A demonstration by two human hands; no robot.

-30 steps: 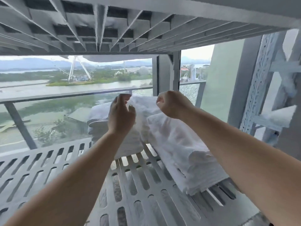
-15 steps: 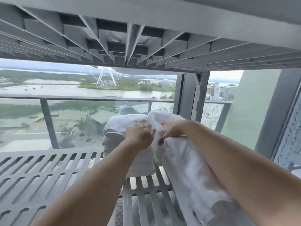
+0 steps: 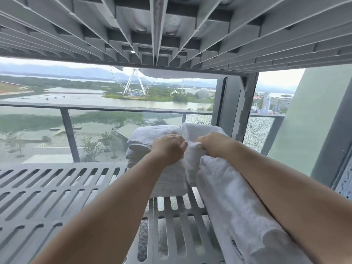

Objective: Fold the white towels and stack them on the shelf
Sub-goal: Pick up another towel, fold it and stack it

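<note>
Towels are seen in 2 groups on the slatted shelf: a folded stack and 1 long towel. The folded stack sits under and just beyond the left hand; how many towels it holds cannot be counted, since the layers blur together. The long towel runs from between the 2 hands back beneath the right forearm toward the camera, its far end bunched up between the knuckles and touching the stack.

2 bare hands are held close together, nearly touching. The left hand is curled into a loose fist, fingers pressed together, resting on top of the stack with its thumb side against the bunched cloth. The right hand is also curled shut, fingers pinching a fold of the long towel's far end.

Above both hands, the ribbed underside of 1 upper shelf fills the top of the view, with white cloth visible through its slots. Beyond the hands, a glass railing is seen, and to the right of the right hand 1 grey post rises to the upper shelf.
</note>
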